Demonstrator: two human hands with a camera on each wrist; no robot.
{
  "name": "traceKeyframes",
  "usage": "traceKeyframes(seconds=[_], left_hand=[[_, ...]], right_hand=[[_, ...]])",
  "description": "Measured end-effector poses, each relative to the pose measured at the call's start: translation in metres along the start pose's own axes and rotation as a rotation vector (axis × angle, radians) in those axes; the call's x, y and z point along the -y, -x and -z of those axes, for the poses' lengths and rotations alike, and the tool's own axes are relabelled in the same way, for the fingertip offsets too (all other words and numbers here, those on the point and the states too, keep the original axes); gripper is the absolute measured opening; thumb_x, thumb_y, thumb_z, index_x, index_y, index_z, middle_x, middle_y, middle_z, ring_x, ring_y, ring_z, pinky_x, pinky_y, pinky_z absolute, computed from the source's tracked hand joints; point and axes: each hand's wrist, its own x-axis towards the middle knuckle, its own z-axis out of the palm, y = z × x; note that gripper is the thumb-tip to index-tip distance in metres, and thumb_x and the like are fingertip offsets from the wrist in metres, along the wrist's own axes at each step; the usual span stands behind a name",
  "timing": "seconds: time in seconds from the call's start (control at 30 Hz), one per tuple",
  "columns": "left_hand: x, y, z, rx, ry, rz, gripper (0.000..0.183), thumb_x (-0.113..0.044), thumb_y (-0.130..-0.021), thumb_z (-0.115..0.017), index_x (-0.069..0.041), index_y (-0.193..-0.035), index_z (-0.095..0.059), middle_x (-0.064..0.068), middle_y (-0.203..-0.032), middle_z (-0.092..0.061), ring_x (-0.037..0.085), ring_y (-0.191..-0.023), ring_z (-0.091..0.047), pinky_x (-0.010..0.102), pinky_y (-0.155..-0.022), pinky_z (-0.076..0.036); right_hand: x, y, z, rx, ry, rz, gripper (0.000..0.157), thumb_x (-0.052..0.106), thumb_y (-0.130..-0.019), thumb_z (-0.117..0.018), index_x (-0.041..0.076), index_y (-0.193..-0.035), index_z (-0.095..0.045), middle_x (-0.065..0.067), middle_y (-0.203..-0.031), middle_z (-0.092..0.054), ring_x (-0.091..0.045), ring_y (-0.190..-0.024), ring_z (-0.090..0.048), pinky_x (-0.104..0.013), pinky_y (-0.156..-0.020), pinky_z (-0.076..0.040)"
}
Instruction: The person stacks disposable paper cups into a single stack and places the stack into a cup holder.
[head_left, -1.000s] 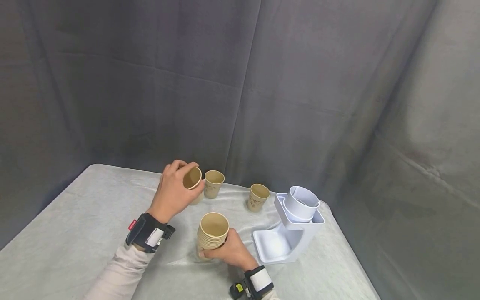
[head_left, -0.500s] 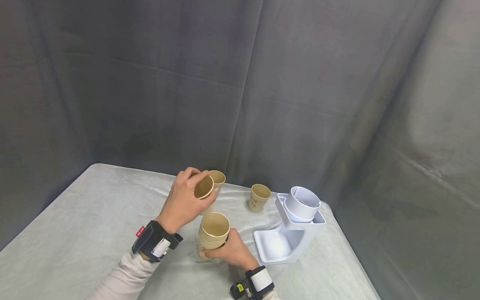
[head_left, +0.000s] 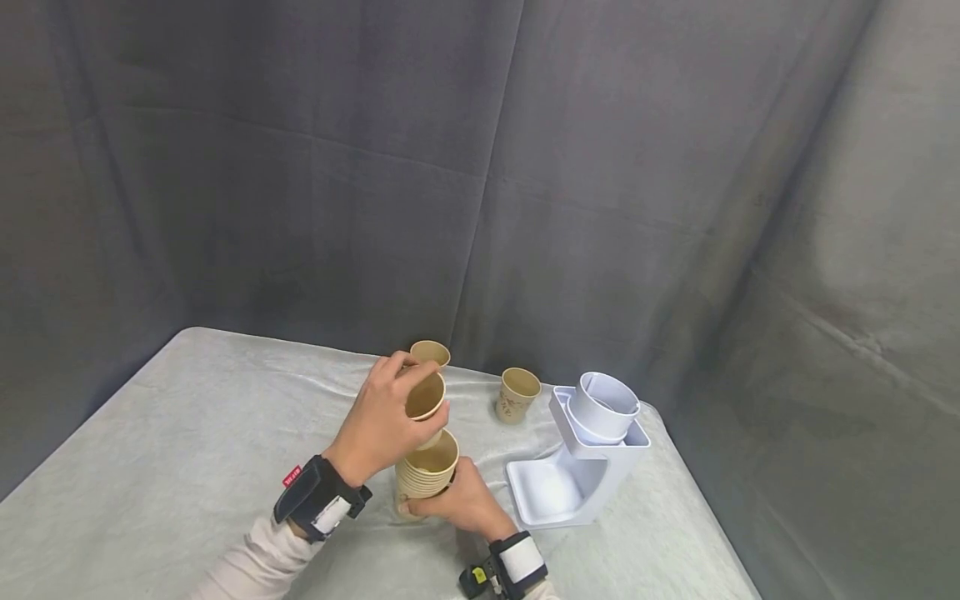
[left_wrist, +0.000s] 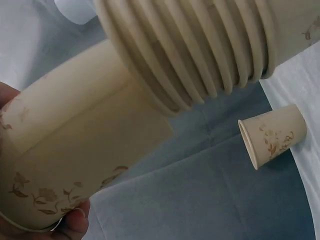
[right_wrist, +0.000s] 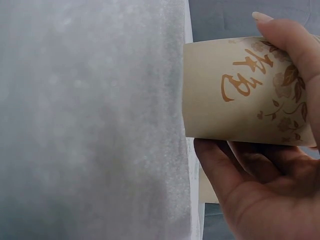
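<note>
My left hand (head_left: 386, 419) pinches a single tan paper cup (head_left: 426, 397) near its rim, thumb on one side and fingers on the other. This cup is over the mouth of a stack of nested paper cups (head_left: 424, 482). My right hand (head_left: 467, 502) grips that stack low on its side, and it stands upright. In the left wrist view the single cup (left_wrist: 75, 135) has a leaf print, and its base end overlaps the stack's rims (left_wrist: 190, 50); how far inside it is, I cannot tell. In the right wrist view fingers and thumb wrap the printed stack (right_wrist: 250, 90).
A paper cup (head_left: 430, 350) stands behind the left hand, partly hidden by it. Another paper cup (head_left: 517, 397) is farther right. A white plastic stand (head_left: 600, 479) with a round white funnel-like top (head_left: 604, 408) occupies the table's right side. Grey curtains (head_left: 337, 208) hang behind.
My left hand has carried its paper cup to the right and nearer me, from beside the far cup to over the stack. The right hand and the stack have stayed in place.
</note>
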Motion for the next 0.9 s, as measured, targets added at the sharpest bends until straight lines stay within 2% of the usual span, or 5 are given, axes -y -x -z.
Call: traceKeyframes(seconds=[0.2, 0.33, 0.6, 0.7, 0.9], left_hand=[[-0.002, 0.004, -0.008, 0.038, -0.005, -0.015, 0.037, -0.039, -0.077, -0.063, -0.020, -0.108, -0.063, -0.001, -0.103, -0.052, 0.017, -0.095, -0.046, 0.035, -0.071, -0.046], [-0.001, 0.008, -0.012, 0.057, -0.008, -0.028, 0.037, -0.038, -0.075, -0.064, -0.020, -0.107, -0.063, 0.000, -0.105, -0.052, 0.018, -0.094, -0.047, 0.036, -0.070, -0.046], [0.001, 0.016, -0.022, 0.124, -0.035, -0.057, 0.037, -0.032, -0.075, -0.064, -0.017, -0.110, -0.063, 0.001, -0.106, -0.053, 0.018, -0.091, -0.045, 0.033, -0.068, -0.047], [0.002, 0.019, -0.024, 0.164, -0.059, -0.080, 0.038, -0.031, -0.076, -0.063, -0.015, -0.111, -0.063, 0.002, -0.106, -0.054, 0.019, -0.094, -0.045, 0.034, -0.073, -0.047], [0.003, 0.024, -0.030, 0.181, -0.109, -0.111, 0.038, -0.032, -0.076, -0.063, -0.013, -0.109, -0.063, 0.005, -0.105, -0.054, 0.020, -0.097, -0.045, 0.035, -0.079, -0.046]], right_hand=[[-0.001, -0.001, 0.001, 0.013, -0.008, -0.024, 0.059, 0.040, -0.060, -0.082, 0.023, -0.111, -0.055, 0.005, -0.102, -0.063, -0.011, -0.089, -0.060, -0.031, -0.079, -0.049], [0.001, 0.000, 0.001, 0.018, -0.012, -0.023, 0.059, 0.038, -0.061, -0.081, 0.022, -0.111, -0.055, 0.005, -0.102, -0.063, -0.011, -0.089, -0.060, -0.031, -0.079, -0.049], [0.026, 0.005, 0.009, 0.034, -0.051, -0.034, 0.056, 0.025, -0.064, -0.081, 0.019, -0.112, -0.055, 0.002, -0.101, -0.063, -0.013, -0.087, -0.061, -0.032, -0.077, -0.050], [0.035, 0.006, 0.011, 0.040, -0.047, -0.048, 0.052, 0.024, -0.064, -0.080, 0.017, -0.110, -0.056, 0.003, -0.098, -0.063, -0.012, -0.084, -0.061, -0.031, -0.074, -0.050], [0.039, 0.007, 0.011, 0.018, -0.009, -0.038, 0.048, 0.022, -0.063, -0.080, 0.014, -0.105, -0.057, 0.004, -0.091, -0.064, -0.010, -0.078, -0.061, -0.028, -0.070, -0.050]])
